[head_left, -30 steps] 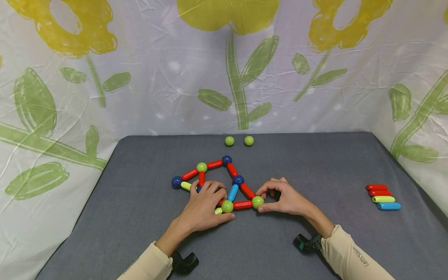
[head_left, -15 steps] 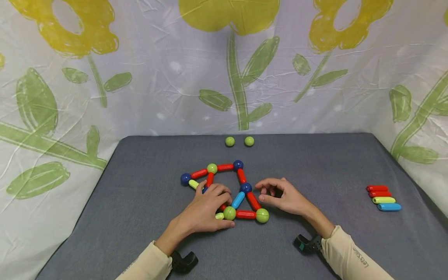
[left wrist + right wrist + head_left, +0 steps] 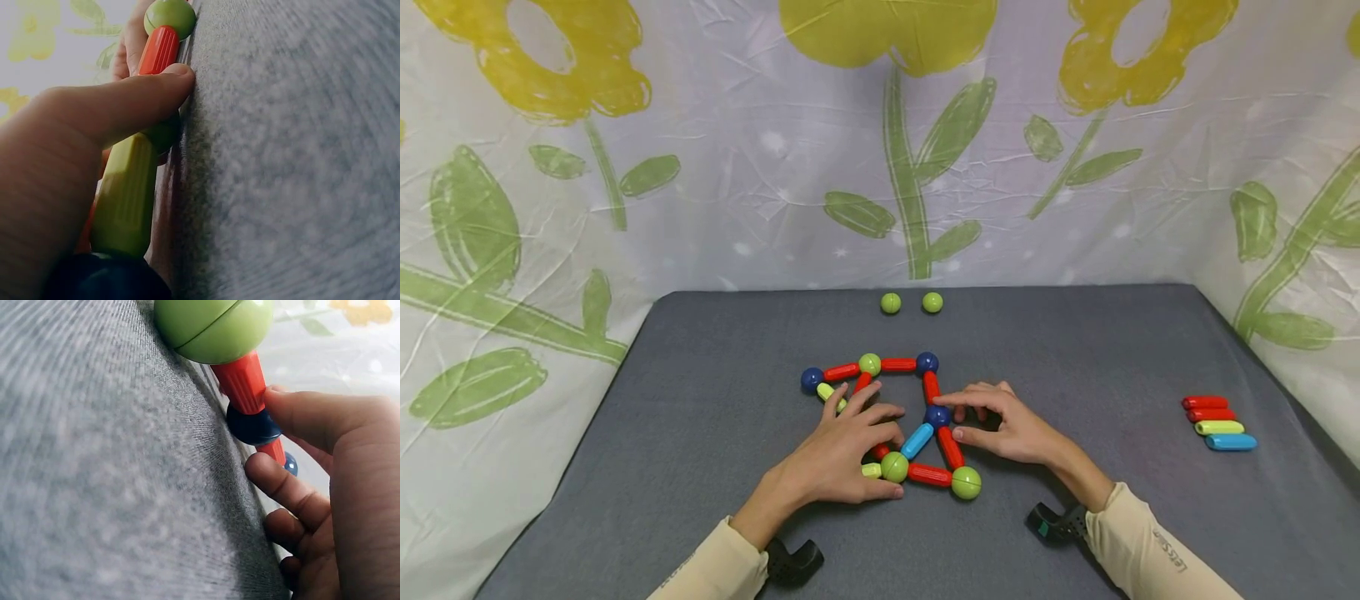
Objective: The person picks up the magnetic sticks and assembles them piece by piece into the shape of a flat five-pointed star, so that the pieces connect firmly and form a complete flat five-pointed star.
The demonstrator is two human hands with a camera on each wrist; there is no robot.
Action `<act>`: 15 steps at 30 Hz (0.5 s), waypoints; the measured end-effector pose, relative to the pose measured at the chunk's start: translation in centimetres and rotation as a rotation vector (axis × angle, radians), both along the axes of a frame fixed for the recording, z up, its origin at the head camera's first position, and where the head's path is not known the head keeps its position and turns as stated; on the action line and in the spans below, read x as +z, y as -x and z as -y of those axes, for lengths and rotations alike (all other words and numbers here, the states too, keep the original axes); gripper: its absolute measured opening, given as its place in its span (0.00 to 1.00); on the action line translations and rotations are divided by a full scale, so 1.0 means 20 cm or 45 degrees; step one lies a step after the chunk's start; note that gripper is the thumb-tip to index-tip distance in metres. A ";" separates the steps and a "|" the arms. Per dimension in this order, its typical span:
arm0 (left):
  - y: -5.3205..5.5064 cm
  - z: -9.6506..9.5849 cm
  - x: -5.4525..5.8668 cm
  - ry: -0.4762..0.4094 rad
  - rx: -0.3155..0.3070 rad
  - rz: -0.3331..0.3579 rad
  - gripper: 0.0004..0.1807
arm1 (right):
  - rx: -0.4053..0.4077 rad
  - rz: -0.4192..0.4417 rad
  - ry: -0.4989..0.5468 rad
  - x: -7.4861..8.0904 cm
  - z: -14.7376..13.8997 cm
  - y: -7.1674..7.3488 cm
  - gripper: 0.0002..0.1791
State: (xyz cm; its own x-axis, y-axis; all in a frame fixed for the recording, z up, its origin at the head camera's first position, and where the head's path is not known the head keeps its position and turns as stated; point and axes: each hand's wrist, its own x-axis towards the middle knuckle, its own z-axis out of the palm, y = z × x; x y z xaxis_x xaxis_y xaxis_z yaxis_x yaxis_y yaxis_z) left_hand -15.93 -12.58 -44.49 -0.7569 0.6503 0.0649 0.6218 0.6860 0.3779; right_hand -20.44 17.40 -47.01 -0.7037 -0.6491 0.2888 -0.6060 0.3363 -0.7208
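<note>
Rod-and-ball frame [image 3: 917, 440], by head view: lying on a grey table [image 3: 715, 500] bearing two loose green balls [image 3: 891, 303] and four loose rods [image 3: 1220, 427]; being partly covered by left hand [image 3: 838, 454], fingers loosely spread; being touched at a blue ball [image 3: 937, 417] by right hand [image 3: 1011, 425], impossible to tell whether pinching. By left wrist view: passing behind a straight thumb [image 3: 137, 103]. By right wrist view: meeting thumb at a red rod [image 3: 242, 381].

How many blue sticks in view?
2: the joined blue stick between a green ball and blue ball, and the loose blue stick at far right. The left hand may hide more.
</note>
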 end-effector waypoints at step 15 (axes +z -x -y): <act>0.01 0.03 0.02 0.037 0.073 -0.006 0.20 | -0.024 0.013 0.083 0.00 0.01 0.00 0.20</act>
State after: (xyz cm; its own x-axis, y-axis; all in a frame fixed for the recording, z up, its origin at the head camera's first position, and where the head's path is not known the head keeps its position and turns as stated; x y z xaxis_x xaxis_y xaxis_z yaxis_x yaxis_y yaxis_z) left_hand -16.10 -13.20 -44.09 -0.7929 0.6074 0.0499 0.5826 0.7314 0.3544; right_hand -20.51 17.28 -47.05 -0.7187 -0.6159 0.3227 -0.5927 0.3000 -0.7475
